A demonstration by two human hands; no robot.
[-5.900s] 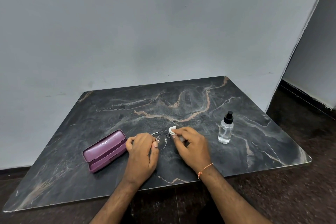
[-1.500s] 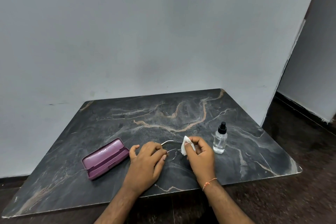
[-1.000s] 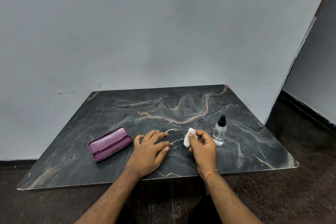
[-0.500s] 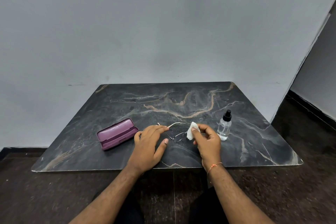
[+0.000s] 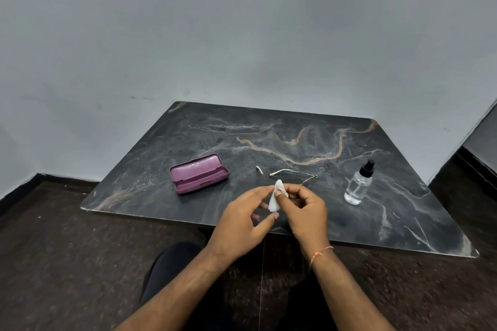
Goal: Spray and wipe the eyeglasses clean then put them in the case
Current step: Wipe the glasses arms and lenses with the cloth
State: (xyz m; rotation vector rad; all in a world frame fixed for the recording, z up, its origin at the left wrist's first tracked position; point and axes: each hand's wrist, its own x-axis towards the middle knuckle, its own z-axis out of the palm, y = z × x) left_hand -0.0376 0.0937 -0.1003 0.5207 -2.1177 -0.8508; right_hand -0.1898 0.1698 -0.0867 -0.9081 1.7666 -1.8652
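No writing is legible. Right hand (image 5: 304, 212) pinches white cloth (image 5: 275, 197); left hand (image 5: 242, 220) is open. Thin-framed glasses (image 5: 293, 176) lie beyond on the table (image 5: 403, 223).

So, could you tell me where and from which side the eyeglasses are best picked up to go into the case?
Probably by the temple arm nearest the case, coming from above with the left hand. The eyeglasses lie flat on the table with thin arms spread toward the wall, and pinching the metal keeps fingers off the wiped lenses. The right hand holds the cloth.
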